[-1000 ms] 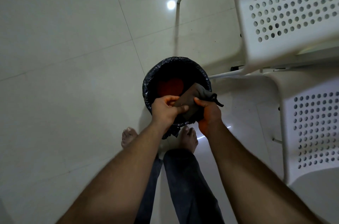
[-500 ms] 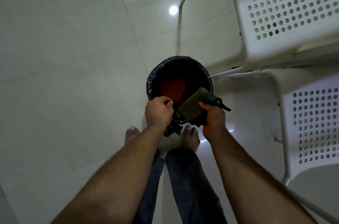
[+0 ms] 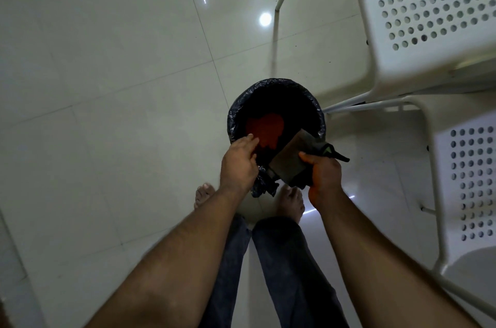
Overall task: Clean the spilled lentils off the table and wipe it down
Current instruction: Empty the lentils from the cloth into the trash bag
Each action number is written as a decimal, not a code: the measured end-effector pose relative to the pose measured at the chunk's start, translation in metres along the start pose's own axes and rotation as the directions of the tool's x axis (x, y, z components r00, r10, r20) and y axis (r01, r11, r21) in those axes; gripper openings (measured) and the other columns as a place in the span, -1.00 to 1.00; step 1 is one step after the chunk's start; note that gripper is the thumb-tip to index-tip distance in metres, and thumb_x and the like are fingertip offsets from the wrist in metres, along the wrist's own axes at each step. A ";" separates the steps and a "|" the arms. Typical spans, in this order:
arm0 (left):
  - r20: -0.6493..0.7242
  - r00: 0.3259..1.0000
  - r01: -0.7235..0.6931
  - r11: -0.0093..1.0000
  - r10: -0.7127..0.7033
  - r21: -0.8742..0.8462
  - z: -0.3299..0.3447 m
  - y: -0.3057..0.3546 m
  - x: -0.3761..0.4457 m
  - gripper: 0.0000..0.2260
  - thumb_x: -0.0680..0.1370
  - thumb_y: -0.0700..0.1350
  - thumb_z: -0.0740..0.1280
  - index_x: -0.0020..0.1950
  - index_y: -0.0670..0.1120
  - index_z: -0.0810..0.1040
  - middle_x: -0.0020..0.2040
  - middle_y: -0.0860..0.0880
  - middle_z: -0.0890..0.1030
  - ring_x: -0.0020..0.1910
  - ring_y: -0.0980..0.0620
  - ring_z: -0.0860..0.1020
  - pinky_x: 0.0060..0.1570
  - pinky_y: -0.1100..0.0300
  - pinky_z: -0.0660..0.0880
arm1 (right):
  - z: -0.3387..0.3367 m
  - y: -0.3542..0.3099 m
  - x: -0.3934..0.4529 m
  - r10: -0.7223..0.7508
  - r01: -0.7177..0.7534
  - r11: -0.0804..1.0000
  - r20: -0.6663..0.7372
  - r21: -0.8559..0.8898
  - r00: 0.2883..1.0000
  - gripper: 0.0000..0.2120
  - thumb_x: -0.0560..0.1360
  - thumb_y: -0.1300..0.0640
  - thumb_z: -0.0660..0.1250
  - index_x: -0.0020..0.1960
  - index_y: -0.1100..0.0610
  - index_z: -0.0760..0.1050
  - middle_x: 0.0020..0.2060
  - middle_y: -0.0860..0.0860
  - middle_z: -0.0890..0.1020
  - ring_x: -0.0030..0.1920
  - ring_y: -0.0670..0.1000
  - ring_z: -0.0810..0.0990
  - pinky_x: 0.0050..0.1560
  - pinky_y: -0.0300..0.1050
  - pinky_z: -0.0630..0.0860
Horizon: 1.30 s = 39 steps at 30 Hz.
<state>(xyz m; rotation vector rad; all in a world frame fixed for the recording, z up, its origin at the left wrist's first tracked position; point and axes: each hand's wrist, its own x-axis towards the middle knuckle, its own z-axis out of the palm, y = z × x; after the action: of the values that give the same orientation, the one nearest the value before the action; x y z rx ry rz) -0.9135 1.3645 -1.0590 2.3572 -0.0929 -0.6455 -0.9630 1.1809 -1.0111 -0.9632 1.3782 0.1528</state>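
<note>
One left hand [image 3: 239, 164] rests with straight fingers at the 7 o'clock rim of one lined bin [image 3: 276, 86], where one orange heap of lentils [image 3: 264, 127] lies. At 4 o'clock, one right hand [image 3: 323, 176] grips one dark cloth [image 3: 288, 156]. Two white chairs [image 3: 429, 19] stand at 2 o'clock.

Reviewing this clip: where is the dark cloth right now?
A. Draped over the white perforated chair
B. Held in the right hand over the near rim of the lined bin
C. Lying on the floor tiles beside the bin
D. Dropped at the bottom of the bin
B: the right hand grips the dark cloth above the near rim of the bin, which has an orange heap inside.
</note>
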 end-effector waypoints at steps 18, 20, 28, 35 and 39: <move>0.012 0.793 0.597 0.772 -0.609 -0.221 -0.029 0.031 0.003 -0.72 0.50 -0.24 0.39 0.18 -0.19 0.44 0.01 -0.16 0.58 -0.05 -0.19 0.56 -0.01 -0.01 0.59 | 0.004 -0.032 -0.054 -0.047 0.053 0.998 0.216 -0.020 0.975 -0.59 0.41 0.37 0.56 0.23 0.18 0.65 0.03 0.12 0.77 0.01 0.13 0.77 -0.15 -0.01 0.70; -0.010 0.787 0.604 0.774 -0.617 -0.191 -0.045 0.040 -0.013 -0.74 0.51 -0.23 0.40 0.12 -0.18 0.40 -0.03 -0.15 0.55 -0.09 -0.19 0.53 -0.09 0.03 0.50 | 0.004 -0.041 -0.074 -0.042 0.050 0.998 0.203 -0.034 0.978 -0.58 0.39 0.36 0.58 0.22 0.18 0.66 0.01 0.13 0.77 0.00 0.15 0.78 -0.18 -0.02 0.68; -0.106 0.792 0.575 0.792 -0.602 -0.205 -0.149 0.110 -0.111 -0.76 0.52 -0.23 0.40 0.13 -0.21 0.44 -0.08 -0.14 0.57 -0.13 -0.19 0.55 -0.15 0.09 0.44 | 0.001 -0.101 -0.212 -0.098 0.106 0.994 0.269 -0.016 0.958 -0.61 0.44 0.41 0.53 0.23 0.19 0.63 0.03 0.12 0.77 0.02 0.12 0.77 -0.09 -0.04 0.70; -0.167 0.799 0.526 0.807 -0.577 -0.269 -0.233 0.199 -0.155 -0.75 0.51 -0.20 0.41 0.14 -0.19 0.47 -0.05 -0.13 0.58 -0.14 -0.16 0.53 -0.13 0.09 0.45 | -0.021 -0.178 -0.315 -0.190 0.214 0.976 0.346 -0.033 0.919 -0.65 0.45 0.39 0.54 0.19 0.17 0.62 0.01 0.07 0.78 0.04 0.10 0.76 -0.06 -0.02 0.69; -0.194 0.825 0.476 0.837 -0.531 -0.269 -0.262 0.245 -0.164 -0.76 0.51 -0.20 0.41 0.13 -0.19 0.46 -0.06 -0.13 0.57 -0.14 -0.16 0.54 -0.15 0.07 0.46 | -0.042 -0.220 -0.350 -0.218 0.233 0.973 0.354 0.000 0.910 -0.60 0.43 0.36 0.56 0.23 0.19 0.62 0.06 0.11 0.77 0.07 0.14 0.76 0.00 0.05 0.68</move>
<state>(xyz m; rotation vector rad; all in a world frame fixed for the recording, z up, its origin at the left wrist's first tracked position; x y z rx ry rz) -0.9075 1.3723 -0.6645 2.2362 0.7159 -0.5428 -0.9465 1.1664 -0.5963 -1.0658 0.9303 0.1714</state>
